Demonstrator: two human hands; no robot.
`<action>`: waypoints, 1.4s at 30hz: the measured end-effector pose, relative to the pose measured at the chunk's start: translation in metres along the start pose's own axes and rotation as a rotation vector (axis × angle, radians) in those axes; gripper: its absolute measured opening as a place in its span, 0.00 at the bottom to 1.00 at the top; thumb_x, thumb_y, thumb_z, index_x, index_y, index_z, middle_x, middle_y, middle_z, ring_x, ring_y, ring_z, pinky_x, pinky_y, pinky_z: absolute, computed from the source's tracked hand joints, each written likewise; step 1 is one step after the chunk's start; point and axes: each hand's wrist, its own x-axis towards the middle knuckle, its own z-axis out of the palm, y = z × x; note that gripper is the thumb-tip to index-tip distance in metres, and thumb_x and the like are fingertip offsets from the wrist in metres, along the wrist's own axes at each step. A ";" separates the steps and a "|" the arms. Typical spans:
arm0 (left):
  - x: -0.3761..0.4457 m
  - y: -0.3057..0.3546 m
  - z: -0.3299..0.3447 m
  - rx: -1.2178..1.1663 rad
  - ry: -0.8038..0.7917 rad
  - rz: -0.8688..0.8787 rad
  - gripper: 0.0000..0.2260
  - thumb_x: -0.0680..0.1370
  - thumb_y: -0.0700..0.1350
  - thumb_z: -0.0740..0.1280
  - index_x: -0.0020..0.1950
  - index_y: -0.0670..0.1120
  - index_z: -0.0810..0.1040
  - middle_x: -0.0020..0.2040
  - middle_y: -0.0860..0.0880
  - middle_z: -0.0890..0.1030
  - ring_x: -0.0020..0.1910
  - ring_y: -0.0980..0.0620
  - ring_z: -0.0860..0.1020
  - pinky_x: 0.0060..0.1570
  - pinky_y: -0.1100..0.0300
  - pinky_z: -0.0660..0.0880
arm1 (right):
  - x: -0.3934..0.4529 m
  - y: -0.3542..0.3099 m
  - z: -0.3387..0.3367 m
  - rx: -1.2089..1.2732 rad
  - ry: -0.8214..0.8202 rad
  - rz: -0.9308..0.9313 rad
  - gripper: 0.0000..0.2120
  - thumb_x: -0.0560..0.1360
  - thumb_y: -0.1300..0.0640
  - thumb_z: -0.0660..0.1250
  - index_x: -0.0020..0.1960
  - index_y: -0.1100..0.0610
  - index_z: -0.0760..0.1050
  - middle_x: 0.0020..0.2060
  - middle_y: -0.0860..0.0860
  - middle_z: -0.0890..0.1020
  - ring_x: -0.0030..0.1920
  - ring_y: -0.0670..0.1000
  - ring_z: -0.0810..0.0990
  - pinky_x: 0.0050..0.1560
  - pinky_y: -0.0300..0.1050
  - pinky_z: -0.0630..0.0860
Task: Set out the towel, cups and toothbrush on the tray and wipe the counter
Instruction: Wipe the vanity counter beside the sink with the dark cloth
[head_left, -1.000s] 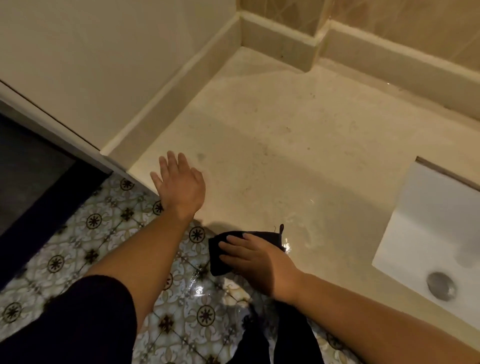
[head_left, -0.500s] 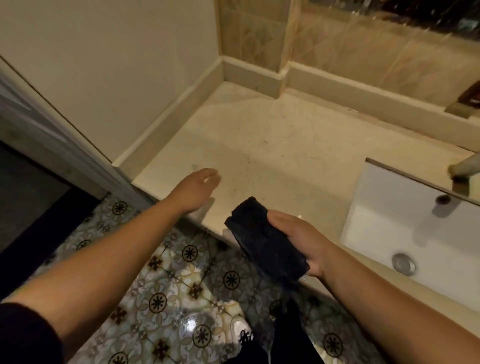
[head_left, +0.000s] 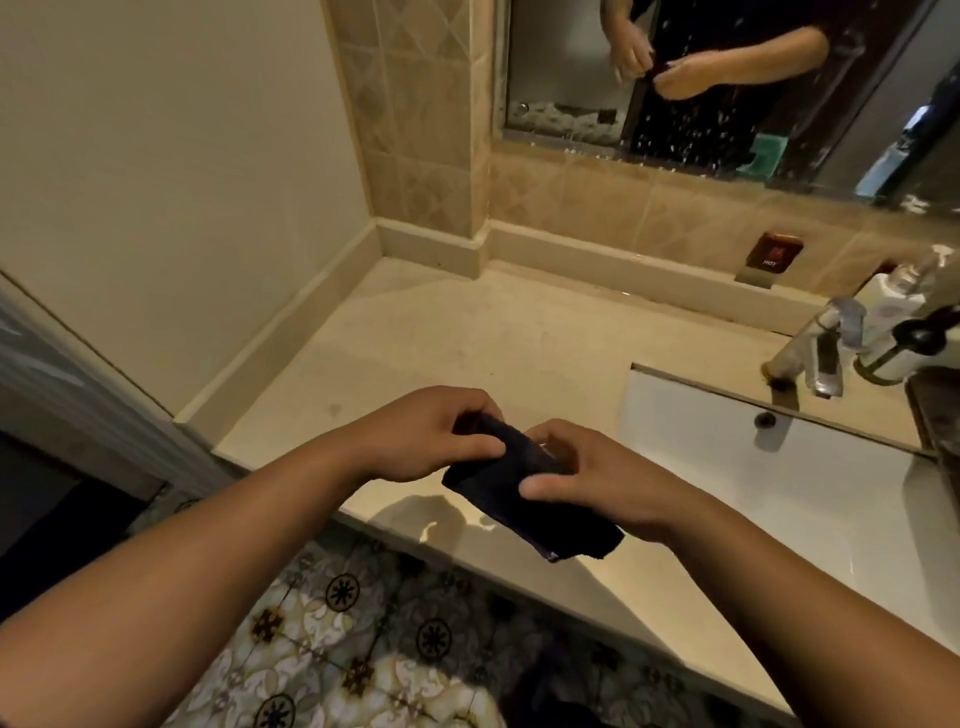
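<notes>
Patterned floor tiles (head_left: 332, 618) in cream with dark rosettes fill the near foreground below both forearms. Just beyond them runs the near edge of the beige stone counter (head_left: 467, 332), glossy along its lip and bare across its broad left half. Above that edge the left hand (head_left: 415, 436) and the right hand (head_left: 597, 483) meet, both with fingers curled and pinching a folded dark cloth (head_left: 524, 499), which hangs in the air clear of the stone and casts a shadow on the lip below. To the right a white rectangular sink (head_left: 779, 499) is set into the counter, its left rim near the right hand. A chrome faucet (head_left: 821, 353) stands at the sink's far edge, with a white bottle (head_left: 893, 317) in a dark wire holder just beside it at the right border. The counter's left side ends at a raised stone skirting below a plain cream wall (head_left: 171, 156). At the far side the skirting meets tan tiles, and above them a water-spotted mirror (head_left: 727, 78) reflects both hands.
</notes>
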 end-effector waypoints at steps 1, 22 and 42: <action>0.003 0.000 0.003 0.009 0.013 -0.007 0.02 0.78 0.49 0.70 0.48 0.55 0.78 0.43 0.57 0.81 0.41 0.61 0.78 0.40 0.67 0.72 | -0.004 0.008 -0.002 -0.121 -0.006 -0.016 0.14 0.73 0.49 0.72 0.56 0.46 0.73 0.49 0.46 0.82 0.48 0.46 0.82 0.47 0.42 0.79; 0.076 -0.102 0.075 0.785 0.254 -0.016 0.06 0.72 0.39 0.70 0.45 0.47 0.76 0.43 0.46 0.79 0.41 0.44 0.77 0.41 0.52 0.71 | 0.084 0.112 -0.028 -1.105 0.458 -0.232 0.08 0.64 0.63 0.77 0.39 0.56 0.80 0.35 0.54 0.79 0.33 0.55 0.76 0.32 0.43 0.65; 0.041 -0.161 0.135 0.891 -0.141 -0.016 0.36 0.79 0.66 0.43 0.80 0.44 0.42 0.81 0.44 0.44 0.79 0.44 0.41 0.73 0.42 0.36 | 0.073 0.159 0.067 -1.082 0.163 0.043 0.43 0.76 0.30 0.35 0.80 0.59 0.47 0.79 0.57 0.51 0.79 0.59 0.45 0.75 0.63 0.41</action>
